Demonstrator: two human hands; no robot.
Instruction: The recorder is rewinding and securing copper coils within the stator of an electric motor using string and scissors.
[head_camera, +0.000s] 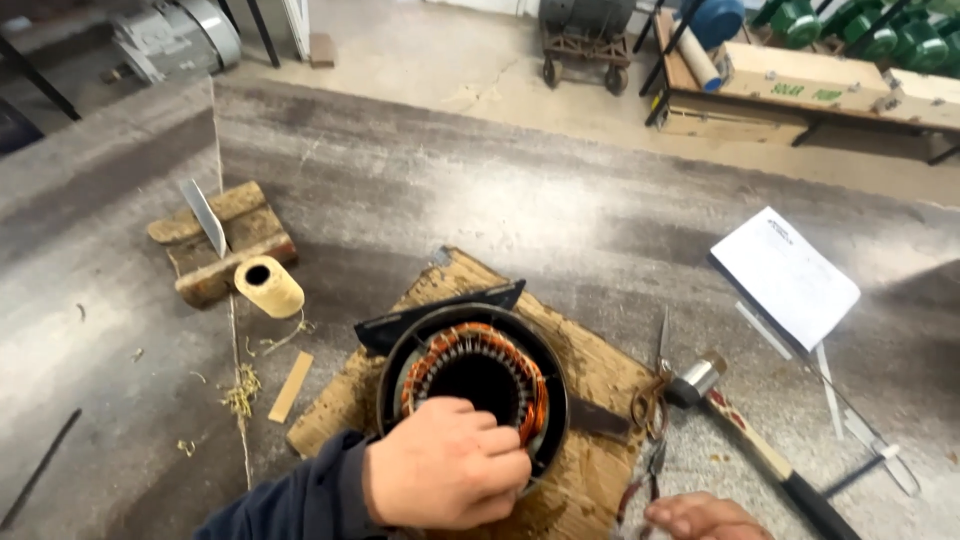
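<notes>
A black round motor stator (472, 375) with copper windings stands on a worn wooden board (590, 370). My left hand (447, 466), in a dark blue sleeve, rests with curled fingers on the stator's near rim and covers part of the windings. Whether it grips anything I cannot tell. My right hand (703, 518) shows only partly at the bottom edge, fingers bent, close to small pliers (645, 478) lying on the board's right edge. It holds nothing that I can see.
A hammer (735, 415) and scissors (658, 375) lie right of the board, with a white booklet (785, 275) and flat metal strips (860, 425) beyond. At left, a spool of cream twine (268, 286), a wood block (225, 240) with a blade, a thin wooden slip (291, 386).
</notes>
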